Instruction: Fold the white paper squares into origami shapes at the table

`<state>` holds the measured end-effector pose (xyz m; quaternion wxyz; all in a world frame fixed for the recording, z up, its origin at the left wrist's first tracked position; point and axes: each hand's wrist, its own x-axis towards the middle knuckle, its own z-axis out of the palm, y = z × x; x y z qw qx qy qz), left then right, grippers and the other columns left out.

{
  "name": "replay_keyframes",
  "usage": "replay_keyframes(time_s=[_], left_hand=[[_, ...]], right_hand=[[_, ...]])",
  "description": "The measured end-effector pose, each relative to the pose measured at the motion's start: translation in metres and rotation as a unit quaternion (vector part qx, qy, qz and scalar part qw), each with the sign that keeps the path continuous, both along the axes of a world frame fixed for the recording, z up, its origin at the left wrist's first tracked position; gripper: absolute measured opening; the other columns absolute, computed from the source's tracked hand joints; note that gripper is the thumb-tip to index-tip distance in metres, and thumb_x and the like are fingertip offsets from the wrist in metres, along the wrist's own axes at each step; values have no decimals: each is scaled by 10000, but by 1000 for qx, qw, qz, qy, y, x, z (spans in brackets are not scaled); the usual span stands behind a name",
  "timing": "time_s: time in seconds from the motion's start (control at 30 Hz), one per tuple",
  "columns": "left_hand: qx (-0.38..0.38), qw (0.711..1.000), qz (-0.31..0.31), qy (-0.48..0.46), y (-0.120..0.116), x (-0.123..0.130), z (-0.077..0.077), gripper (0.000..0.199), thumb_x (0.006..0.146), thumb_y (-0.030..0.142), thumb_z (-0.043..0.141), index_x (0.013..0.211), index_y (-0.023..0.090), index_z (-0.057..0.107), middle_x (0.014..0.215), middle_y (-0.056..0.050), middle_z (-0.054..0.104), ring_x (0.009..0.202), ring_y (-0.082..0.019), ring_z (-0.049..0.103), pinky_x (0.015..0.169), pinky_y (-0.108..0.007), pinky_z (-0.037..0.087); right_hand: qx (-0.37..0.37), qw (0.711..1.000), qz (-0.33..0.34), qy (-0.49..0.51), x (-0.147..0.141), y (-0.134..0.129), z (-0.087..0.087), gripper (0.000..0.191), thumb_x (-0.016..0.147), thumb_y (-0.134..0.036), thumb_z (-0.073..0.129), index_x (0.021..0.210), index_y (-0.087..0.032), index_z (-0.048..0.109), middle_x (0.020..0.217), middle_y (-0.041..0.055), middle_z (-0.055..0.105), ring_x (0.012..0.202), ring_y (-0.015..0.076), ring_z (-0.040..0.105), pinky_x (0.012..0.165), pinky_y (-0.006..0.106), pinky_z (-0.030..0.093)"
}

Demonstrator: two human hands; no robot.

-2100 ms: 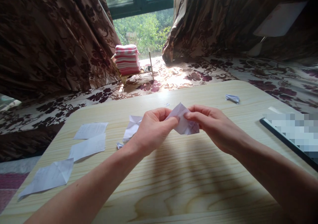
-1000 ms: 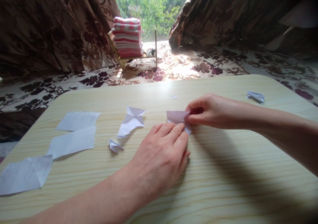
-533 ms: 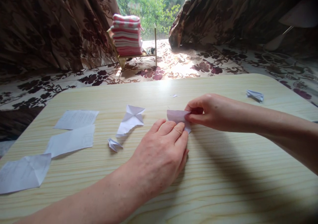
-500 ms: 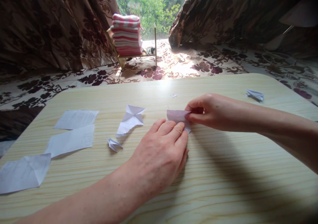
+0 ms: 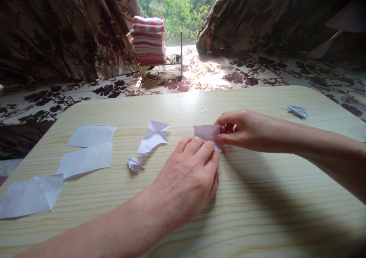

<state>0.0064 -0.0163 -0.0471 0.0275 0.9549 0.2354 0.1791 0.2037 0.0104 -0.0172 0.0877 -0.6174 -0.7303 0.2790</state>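
Upright in front of me is a small piece of white paper with its upper part raised and its lower part lying on the table. My right hand pinches its right edge between thumb and fingers. My left hand rests over the lower side, fingers bent and close together, holding the paper against the table; its fingertips are partly hidden. To the left lie a creased sheet with a torn lower edge and a small folded paper piece.
On the table's left are 3 loose paper sheets. A folded paper piece lies far right, and a tiny scrap near the back. Beyond the table edge, a rack holds striped folded cloths before a window between curtains.
The view has shifted slightly, moving everything a little to the right in the picture. Both hands stay on the paper, whose raised part shows slightly more.
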Motion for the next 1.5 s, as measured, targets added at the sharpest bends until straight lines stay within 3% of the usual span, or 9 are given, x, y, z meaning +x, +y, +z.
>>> replay_keyframes(time_s=[0.47, 0.63, 0.7, 0.8, 0.9, 0.97, 1.1, 1.23, 1.5], left_hand=[[-10, 1000, -11, 24, -1, -4, 2, 324, 932, 189, 435, 1166, 71, 627, 1156, -124, 668, 1099, -264, 587, 1069, -484, 383], [-83, 988, 69, -109, 9, -11, 14, 357, 878, 273, 562, 1195, 112, 600, 1336, -172, 558, 1237, -292, 501, 1057, -501, 389], [-142, 958, 135, -210, 15, -12, 21, 346, 855, 278, 584, 1165, 124, 597, 1278, -158, 586, 1200, -265, 527, 1015, -459, 429], [-348, 864, 204, -301, 24, -10, 33, 294, 852, 325, 581, 1080, 143, 615, 1108, -108, 666, 1018, -218, 615, 901, -391, 481], [-541, 748, 188, -335, 27, -3, 44, 272, 865, 383, 564, 935, 135, 651, 933, -75, 698, 826, -166, 639, 790, -319, 485], [-593, 705, 169, -351, 27, 2, 51, 252, 853, 374, 590, 858, 131, 657, 856, -55, 687, 748, -137, 628, 749, -290, 476], [-628, 672, 157, -360, 26, 12, 58, 188, 819, 307, 654, 876, 129, 671, 786, -39, 689, 695, -114, 622, 736, -271, 474], [-656, 644, 127, -372, 29, 19, 60, 308, 794, 415, 676, 896, 124, 667, 823, -67, 719, 676, -127, 636, 722, -281, 489], [-657, 643, 126, -372, 34, 29, 62, 255, 787, 383, 703, 838, 138, 657, 721, -31, 697, 650, -122, 637, 694, -263, 484]], right_hand=[[149, 989, 0, -17, -2, -2, -13, 152, 777, -260, 556, 667, -185, 630, 748, 31, 619, 622, 142, 523, 591, 282, 371], [116, 986, -59, 105, 2, -13, -6, 219, 798, -361, 579, 731, -180, 683, 665, 12, 602, 591, 141, 510, 553, 279, 363], [110, 974, -103, 168, 3, -20, -1, 244, 788, -405, 611, 731, -180, 686, 653, 11, 611, 604, 143, 512, 562, 279, 367], [111, 939, -176, 273, 0, -30, 5, 274, 746, -452, 680, 735, -179, 690, 621, -2, 590, 568, 121, 468, 522, 264, 344], [118, 899, -224, 358, -4, -36, 8, 318, 704, -484, 731, 780, -176, 708, 551, -28, 532, 529, 103, 431, 486, 247, 333], [147, 875, -241, 394, -7, -38, 9, 347, 693, -505, 744, 790, -174, 710, 561, -23, 551, 535, 103, 451, 483, 241, 350], [192, 843, -257, 431, -8, -40, 10, 325, 713, -492, 742, 772, -174, 709, 549, -19, 562, 501, 99, 452, 460, 243, 360], [216, 826, -275, 442, -4, -41, 8, 302, 727, -472, 738, 768, -176, 700, 555, -15, 573, 478, 104, 452, 441, 253, 362], [250, 828, -274, 421, -3, -42, 4, 248, 763, -434, 719, 769, -187, 692, 587, -16, 586, 514, 115, 487, 494, 260, 408]])
